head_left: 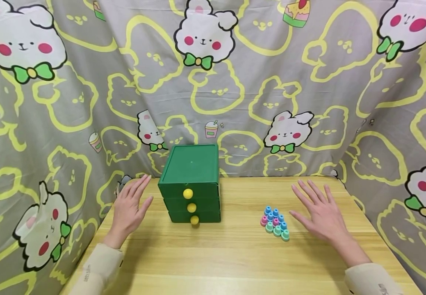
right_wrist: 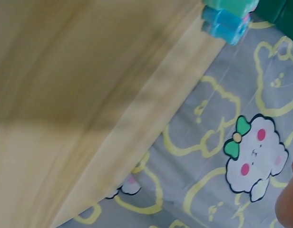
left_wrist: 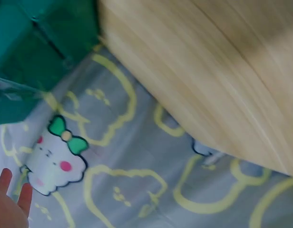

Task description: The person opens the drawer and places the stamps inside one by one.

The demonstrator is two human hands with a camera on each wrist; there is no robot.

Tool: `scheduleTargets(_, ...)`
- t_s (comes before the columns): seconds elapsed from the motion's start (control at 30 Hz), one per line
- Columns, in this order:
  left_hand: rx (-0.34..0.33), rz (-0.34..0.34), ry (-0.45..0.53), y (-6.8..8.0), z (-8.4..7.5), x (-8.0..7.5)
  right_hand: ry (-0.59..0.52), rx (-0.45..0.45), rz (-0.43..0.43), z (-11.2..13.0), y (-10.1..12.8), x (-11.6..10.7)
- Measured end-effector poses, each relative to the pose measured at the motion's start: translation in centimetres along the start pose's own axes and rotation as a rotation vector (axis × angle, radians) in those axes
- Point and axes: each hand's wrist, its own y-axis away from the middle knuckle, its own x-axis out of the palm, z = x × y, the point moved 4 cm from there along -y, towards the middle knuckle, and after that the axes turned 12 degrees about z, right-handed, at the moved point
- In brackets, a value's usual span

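Observation:
A green box of three stacked drawers [head_left: 192, 170] with round yellow knobs stands at the back, left of the middle of the table. To its left my left hand [head_left: 128, 209] is held with straight fingers and thumb apart, holding nothing. Small ring-topped plastic pieces [head_left: 276, 222] in blue, pink and mint green sit in a tight cluster on the right half. Just right of that cluster is my right hand [head_left: 321, 215], fingers spread and empty. In the right wrist view part of the cluster [right_wrist: 227, 21] shows at the top edge.
The wooden table [head_left: 231, 262] has its back edge close against a grey patterned curtain [head_left: 235, 98], which also hangs along the left and right sides. The box's side [left_wrist: 46, 52] shows in the left wrist view.

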Motion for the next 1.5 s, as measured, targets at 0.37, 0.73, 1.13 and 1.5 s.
scheduleTargets(0.37, -0.017, 0.011, 0.192, -1.8, -2.1, -0.1, -0.072, -0.079, -0.063, 3.6, -2.4, -1.2)
scheduleTargets(0.73, -0.026, 0.025, 0.404, -4.8, -1.6, 0.9, -0.264, -0.158, -0.083, 9.1, -5.6, -1.6)
scheduleTargets(1.13, -0.100, 0.118, 0.642, -6.4, -1.1, 2.4, -0.712, -0.155, 0.036, 15.2, -8.4, -1.5)
scheduleTargets(1.5, -0.135, 0.164, 0.838, -7.2, -0.9, 3.8, -1.035, -0.174, 0.208, 19.5, -10.5, 0.3)
